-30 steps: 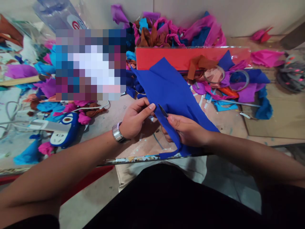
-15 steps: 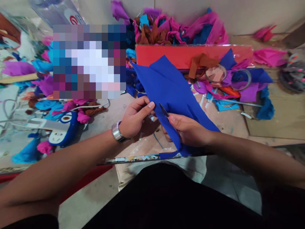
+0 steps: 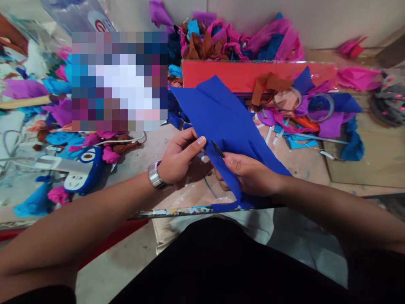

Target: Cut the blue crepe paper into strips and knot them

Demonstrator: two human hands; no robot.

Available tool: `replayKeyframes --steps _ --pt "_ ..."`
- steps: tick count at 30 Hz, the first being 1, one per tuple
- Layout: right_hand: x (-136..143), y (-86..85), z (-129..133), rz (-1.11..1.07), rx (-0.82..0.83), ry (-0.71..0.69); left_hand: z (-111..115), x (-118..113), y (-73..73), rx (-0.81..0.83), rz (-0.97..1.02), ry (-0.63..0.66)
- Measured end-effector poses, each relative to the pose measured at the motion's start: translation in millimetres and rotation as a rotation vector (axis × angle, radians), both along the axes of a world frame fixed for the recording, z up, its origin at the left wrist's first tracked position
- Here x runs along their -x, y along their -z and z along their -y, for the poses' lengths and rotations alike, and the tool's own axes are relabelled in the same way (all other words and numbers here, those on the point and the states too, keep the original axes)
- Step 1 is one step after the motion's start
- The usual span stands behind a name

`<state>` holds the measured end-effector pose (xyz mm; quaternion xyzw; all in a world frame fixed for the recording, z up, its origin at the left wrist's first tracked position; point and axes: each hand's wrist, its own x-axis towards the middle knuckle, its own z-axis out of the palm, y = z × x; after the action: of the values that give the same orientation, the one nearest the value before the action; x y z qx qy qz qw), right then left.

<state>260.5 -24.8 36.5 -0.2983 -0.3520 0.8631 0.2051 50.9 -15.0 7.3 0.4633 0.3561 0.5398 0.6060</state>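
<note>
A large deep-blue sheet of crepe paper (image 3: pixel 221 109) slants over the table's front. My left hand (image 3: pixel 180 156), with a metal watch on its wrist, pinches the sheet's left edge between thumb and fingers. My right hand (image 3: pixel 249 169) is closed around scissors (image 3: pixel 217 148); one dark pointed blade lies over the paper, while their handles are hidden by the hand and sheet. The blade tip is a little to the right of my left thumb. Left of the blade, a narrow blue strip runs down to the table edge.
Crumpled coloured paper scraps (image 3: pixel 205 44) are heaped behind a red flat pack (image 3: pixel 218 76). Tape rolls (image 3: pixel 320 107) lie at right, near brown cardboard (image 3: pixel 363 169). A blue-and-white power strip (image 3: pixel 84 171) with cables sits at left. One area at upper left is pixelated.
The upper-left corner of the blue sheet has shifted slightly left and down. Both hands keep nearly the same place and hold.
</note>
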Motion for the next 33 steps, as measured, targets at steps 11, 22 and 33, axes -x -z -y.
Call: replayKeyframes --steps 11,22,33 --pt "-0.5 -1.9 -0.1 -0.009 0.005 -0.021 1.1 1.8 4.4 0.026 0.005 -0.035" --pt "-1.2 -1.6 0.1 0.045 -0.019 -0.022 0.2 -0.2 0.4 -0.007 -0.002 -0.095" --pt "-1.1 0.7 0.1 0.018 -0.056 -0.029 -0.9 1.8 2.6 0.01 0.003 -0.077"
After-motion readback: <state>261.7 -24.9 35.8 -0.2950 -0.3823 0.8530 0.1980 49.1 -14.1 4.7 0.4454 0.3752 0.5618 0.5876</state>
